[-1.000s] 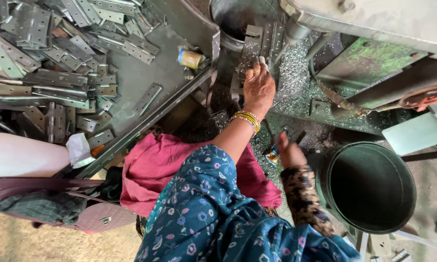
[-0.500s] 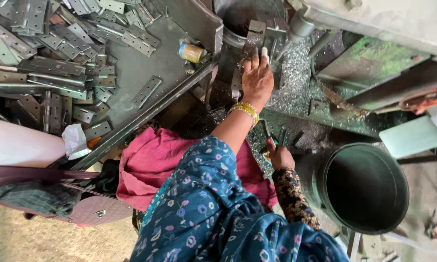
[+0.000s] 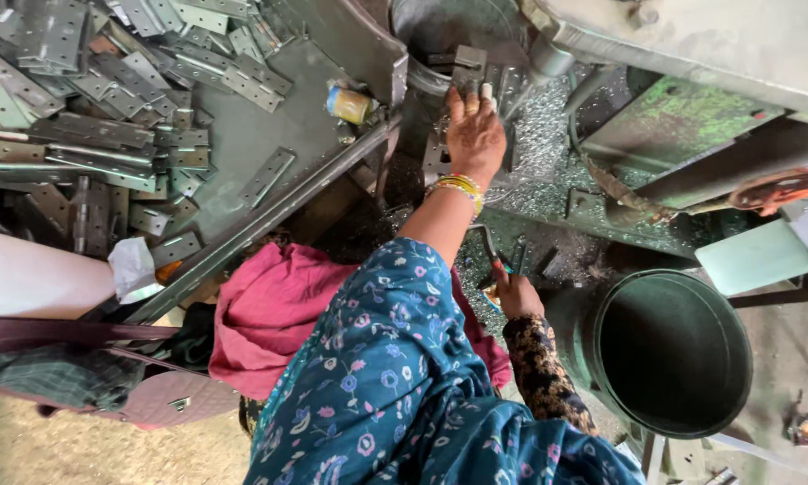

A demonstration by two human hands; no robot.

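Left of frame, the pile of hinge plates [image 3: 108,135] on the tray [image 3: 242,135] lies well apart from both hands. Left hand [image 3: 474,135] reaches up at the press, fingers [image 3: 458,99] loosely spread on the small metal piece [image 3: 469,65] in the die; I'd seat it flat and square, fingertips clear of the tool. Right hand [image 3: 514,292] low beside the green bucket [image 3: 673,350], curled on a lever handle [image 3: 487,241]; exact grip unclear.

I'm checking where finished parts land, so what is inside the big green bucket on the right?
The green bucket shows only a dark, bare-looking inner wall and bottom; no parts are visible. Its near-left side is hidden behind the right hand's patterned sleeve, and shadow hides detail.
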